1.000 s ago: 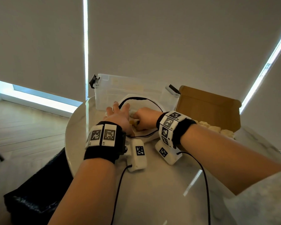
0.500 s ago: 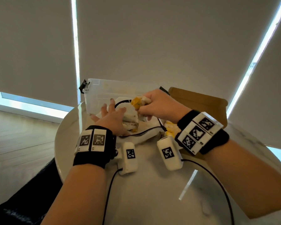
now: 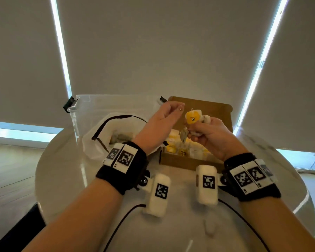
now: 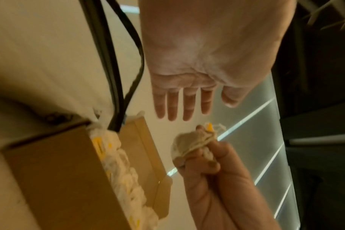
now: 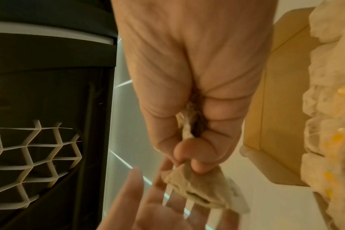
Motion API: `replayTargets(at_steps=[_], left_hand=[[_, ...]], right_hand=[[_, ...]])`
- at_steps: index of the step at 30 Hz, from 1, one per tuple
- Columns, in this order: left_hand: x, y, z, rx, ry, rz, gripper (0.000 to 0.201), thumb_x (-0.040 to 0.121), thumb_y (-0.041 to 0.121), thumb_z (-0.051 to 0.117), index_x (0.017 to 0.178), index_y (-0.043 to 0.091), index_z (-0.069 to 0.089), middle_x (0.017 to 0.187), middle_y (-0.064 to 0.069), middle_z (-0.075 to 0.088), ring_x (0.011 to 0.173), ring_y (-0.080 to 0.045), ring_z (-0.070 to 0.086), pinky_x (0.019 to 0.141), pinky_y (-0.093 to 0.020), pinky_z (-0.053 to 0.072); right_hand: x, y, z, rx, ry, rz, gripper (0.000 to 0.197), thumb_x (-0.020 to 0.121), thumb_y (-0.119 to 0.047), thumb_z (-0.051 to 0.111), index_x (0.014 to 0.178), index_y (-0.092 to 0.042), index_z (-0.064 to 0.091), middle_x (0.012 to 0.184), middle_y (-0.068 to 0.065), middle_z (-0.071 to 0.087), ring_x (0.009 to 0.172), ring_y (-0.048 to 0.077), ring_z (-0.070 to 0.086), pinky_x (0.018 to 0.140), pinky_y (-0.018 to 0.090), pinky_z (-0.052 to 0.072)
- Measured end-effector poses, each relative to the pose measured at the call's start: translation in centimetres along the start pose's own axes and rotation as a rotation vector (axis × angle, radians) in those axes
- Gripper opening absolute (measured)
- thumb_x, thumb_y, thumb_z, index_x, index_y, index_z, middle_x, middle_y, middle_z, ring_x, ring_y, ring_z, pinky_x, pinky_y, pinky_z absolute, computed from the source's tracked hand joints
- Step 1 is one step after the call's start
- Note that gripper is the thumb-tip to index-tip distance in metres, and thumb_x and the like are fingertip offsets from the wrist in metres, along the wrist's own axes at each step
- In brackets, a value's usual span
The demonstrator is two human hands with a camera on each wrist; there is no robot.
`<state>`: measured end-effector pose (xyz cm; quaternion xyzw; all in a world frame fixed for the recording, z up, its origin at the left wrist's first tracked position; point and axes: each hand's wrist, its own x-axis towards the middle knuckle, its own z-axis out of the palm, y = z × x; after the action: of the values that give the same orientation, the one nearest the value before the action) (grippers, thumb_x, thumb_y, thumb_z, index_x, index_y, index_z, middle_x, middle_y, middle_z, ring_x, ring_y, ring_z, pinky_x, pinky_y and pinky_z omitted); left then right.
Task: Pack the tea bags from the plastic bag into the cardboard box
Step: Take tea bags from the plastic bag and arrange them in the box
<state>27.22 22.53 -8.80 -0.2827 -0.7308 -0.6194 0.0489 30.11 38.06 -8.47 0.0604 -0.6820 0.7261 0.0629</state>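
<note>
My right hand (image 3: 198, 130) grips a small bunch of tea bags (image 3: 193, 119) with a yellow tag, held just above the open cardboard box (image 3: 187, 161). Rows of tea bags (image 3: 180, 148) lie inside the box. My left hand (image 3: 168, 113) hovers close beside the held bunch, holding nothing; in the left wrist view its fingers (image 4: 177, 105) are straight, a short gap from the gripped tea bags (image 4: 189, 144). The white plastic bag (image 3: 98, 140) with a black rim lies open to the left, with more tea bags (image 3: 121, 137) inside. The right wrist view shows one held tea bag (image 5: 197, 188) hanging below my fingers.
A clear plastic bin (image 3: 91, 110) stands behind the bag at the table's far edge. The round white table (image 3: 65, 179) bears everything. Black cables (image 3: 124, 215) trail from the wrist cameras across the near table. The box's lid flap (image 3: 207, 108) stands upright behind the hands.
My right hand has lifted tea bags out of the plastic bag and carried them right, over the box. My left hand has left the bag and risen beside them.
</note>
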Motion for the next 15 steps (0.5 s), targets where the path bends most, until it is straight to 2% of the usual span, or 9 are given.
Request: replayTargets(at_steps=[3,6,8,10,12,15], left_hand=[[0.9,0.2,2.1,-0.026,-0.218,-0.155,0.048,0.095,0.047,0.044,0.139,0.035,0.029,0.124,0.007,0.052,0.113,-0.015,0.055,0.089,-0.041,0.052],[1.7,0.2,3.8,-0.161,-0.293,-0.295,0.055,0.093,0.045,0.050,0.141,0.035,0.025,0.124,-0.002,0.052,0.110,-0.020,0.057,0.084,-0.040,0.055],[2.2,0.2,5.1,-0.259,-0.269,-0.342,0.044,0.095,0.040,0.050,0.135,0.032,0.033,0.117,-0.004,0.054,0.100,-0.019,0.060,0.080,-0.034,0.055],[2.6,-0.1,6.3,-0.293,-0.202,-0.344,0.030,0.098,0.035,0.045,0.127,0.027,0.042,0.103,-0.004,0.055,0.082,-0.015,0.056,0.071,-0.029,0.053],[3.1,-0.8,7.1,-0.316,-0.123,-0.346,0.030,0.100,0.033,0.039,0.127,0.022,0.047,0.094,-0.003,0.055,0.071,-0.012,0.051,0.060,-0.024,0.047],[3.8,-1.5,7.7,-0.363,0.029,-0.327,0.035,0.101,0.032,0.034,0.127,0.016,0.051,0.083,-0.001,0.056,0.059,-0.009,0.048,0.045,-0.018,0.040]], right_hand=[[0.1,0.3,-0.9,0.035,0.018,-0.028,0.010,0.088,-0.004,0.057,0.096,0.000,0.061,0.069,0.005,0.063,0.059,0.012,0.056,0.051,0.018,0.049],[0.2,0.6,-1.7,-0.015,0.057,-0.058,0.014,0.089,0.000,0.055,0.101,-0.002,0.062,0.077,0.006,0.066,0.063,0.013,0.059,0.053,0.019,0.050],[0.3,0.8,-2.1,-0.145,0.066,-0.073,0.023,0.084,0.005,0.058,0.105,-0.003,0.061,0.084,0.008,0.066,0.070,0.015,0.063,0.057,0.022,0.052],[0.3,1.0,-2.3,-0.212,0.095,-0.086,0.027,0.080,0.008,0.062,0.101,-0.008,0.061,0.084,0.007,0.066,0.074,0.016,0.065,0.061,0.024,0.054],[0.4,1.1,-2.6,-0.233,0.114,-0.097,0.025,0.081,0.005,0.064,0.103,-0.007,0.060,0.088,0.008,0.067,0.079,0.018,0.066,0.068,0.027,0.057],[0.8,1.5,-3.0,-0.170,0.175,-0.085,0.025,0.089,-0.002,0.057,0.114,-0.002,0.056,0.102,0.012,0.065,0.092,0.022,0.067,0.077,0.030,0.057]])
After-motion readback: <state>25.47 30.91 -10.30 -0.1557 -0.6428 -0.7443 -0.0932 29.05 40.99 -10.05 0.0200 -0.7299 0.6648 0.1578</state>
